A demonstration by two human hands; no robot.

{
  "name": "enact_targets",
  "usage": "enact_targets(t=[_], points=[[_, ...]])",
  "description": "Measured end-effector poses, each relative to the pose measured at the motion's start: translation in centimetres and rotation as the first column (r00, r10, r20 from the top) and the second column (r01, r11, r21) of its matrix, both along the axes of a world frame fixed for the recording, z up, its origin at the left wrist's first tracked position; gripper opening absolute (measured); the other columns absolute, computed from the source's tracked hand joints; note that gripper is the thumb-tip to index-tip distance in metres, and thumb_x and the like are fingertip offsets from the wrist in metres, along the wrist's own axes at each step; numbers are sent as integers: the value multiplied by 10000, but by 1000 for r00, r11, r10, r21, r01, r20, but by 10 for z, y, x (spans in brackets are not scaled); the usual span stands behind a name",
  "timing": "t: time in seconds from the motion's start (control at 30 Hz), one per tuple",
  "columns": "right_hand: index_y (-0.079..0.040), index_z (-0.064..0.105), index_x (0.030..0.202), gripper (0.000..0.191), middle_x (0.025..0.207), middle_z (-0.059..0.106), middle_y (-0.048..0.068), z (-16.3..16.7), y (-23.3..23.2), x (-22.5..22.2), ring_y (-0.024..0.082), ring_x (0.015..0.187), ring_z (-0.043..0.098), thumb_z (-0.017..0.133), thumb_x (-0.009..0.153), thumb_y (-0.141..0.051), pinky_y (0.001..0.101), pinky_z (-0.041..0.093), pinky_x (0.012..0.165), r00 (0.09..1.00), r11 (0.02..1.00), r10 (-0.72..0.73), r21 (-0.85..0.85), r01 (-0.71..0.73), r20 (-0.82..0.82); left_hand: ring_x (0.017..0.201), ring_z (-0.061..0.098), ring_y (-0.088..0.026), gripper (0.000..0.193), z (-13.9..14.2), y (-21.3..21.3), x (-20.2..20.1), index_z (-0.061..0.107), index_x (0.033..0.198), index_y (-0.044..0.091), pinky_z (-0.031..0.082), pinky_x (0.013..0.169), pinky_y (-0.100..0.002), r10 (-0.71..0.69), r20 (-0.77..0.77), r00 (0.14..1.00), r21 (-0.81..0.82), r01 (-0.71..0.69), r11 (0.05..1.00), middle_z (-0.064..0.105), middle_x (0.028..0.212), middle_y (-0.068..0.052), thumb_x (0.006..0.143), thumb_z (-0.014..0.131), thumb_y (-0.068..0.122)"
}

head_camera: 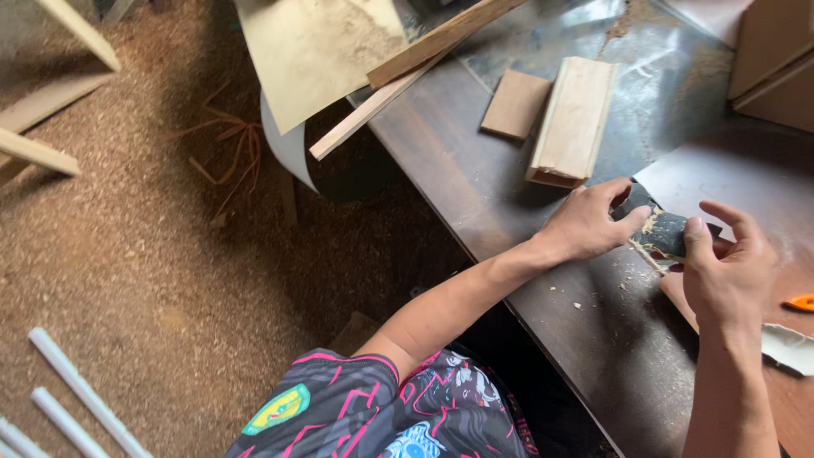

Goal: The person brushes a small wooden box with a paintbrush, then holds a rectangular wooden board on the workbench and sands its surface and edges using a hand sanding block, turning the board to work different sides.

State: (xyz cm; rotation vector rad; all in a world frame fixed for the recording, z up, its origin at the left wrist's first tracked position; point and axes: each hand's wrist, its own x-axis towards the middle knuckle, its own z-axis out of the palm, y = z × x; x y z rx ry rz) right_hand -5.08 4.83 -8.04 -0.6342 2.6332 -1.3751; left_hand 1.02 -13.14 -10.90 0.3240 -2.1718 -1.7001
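Observation:
My left hand (587, 222) rests on the dark worktable (475, 178), its thumb and fingers pinching the edge of a dark, putty-smeared scraper blade (666, 231). My right hand (727, 270) grips the same dark scraper from the right, thumb on top. Pale filler clings to the blade, and crumbs lie on the table beneath it. A reddish-brown board (678, 293) lies under my right hand.
A pale moulded wood block (575, 119) and a thin brown square panel (515, 103) lie further back. Long wood strips (407, 72) overhang the table's far corner. An orange object (800, 302) and a white rag (788, 348) sit at right. Sawdust covers the floor (144, 254).

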Motion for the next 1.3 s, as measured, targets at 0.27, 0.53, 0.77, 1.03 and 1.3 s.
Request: enact_targets(t=[0.27,0.53,0.77,1.03,1.3], points=[[18,571,1391,344,996,695,142,13,68,11,149,735,693,605,1087,-140,266,534,579,976,966,-158,-184,184,149,827,740,-319,414,14,58,-20,660,1062,38,572,758,-434,-185,87,979,-46,190,981,751,891,-160,883,655,412],[-33,573,1369,374,918,697,95,27,220,82,110,651,652,619,1017,-151,239,509,516,831,812,-531,-180,555,168,844,748,-266,428,31,210,-33,612,1226,50,593,772,-387,-626,16,780,-24,626,780,756,952,-147,894,683,311],[-35,494,1424,447,852,668,88,29,296,173,125,614,659,614,999,-106,248,525,498,699,629,-677,-312,712,231,788,765,-268,427,39,312,7,578,1252,76,591,726,-380,-813,41,581,-70,813,578,757,887,-157,889,714,254],[-14,469,1426,462,1014,681,122,18,335,209,122,805,677,606,990,-83,254,573,680,646,548,-715,-359,756,268,849,743,-305,456,31,356,18,575,1287,60,584,758,-409,-816,-97,570,-180,796,578,742,955,-188,891,741,213],[1,523,1378,389,1246,657,101,-8,375,216,146,1121,630,524,1004,-108,304,532,896,623,500,-755,-437,748,203,947,657,-287,478,32,380,8,564,1305,67,537,879,-411,-787,4,618,-227,767,601,700,1053,-151,868,715,189]])
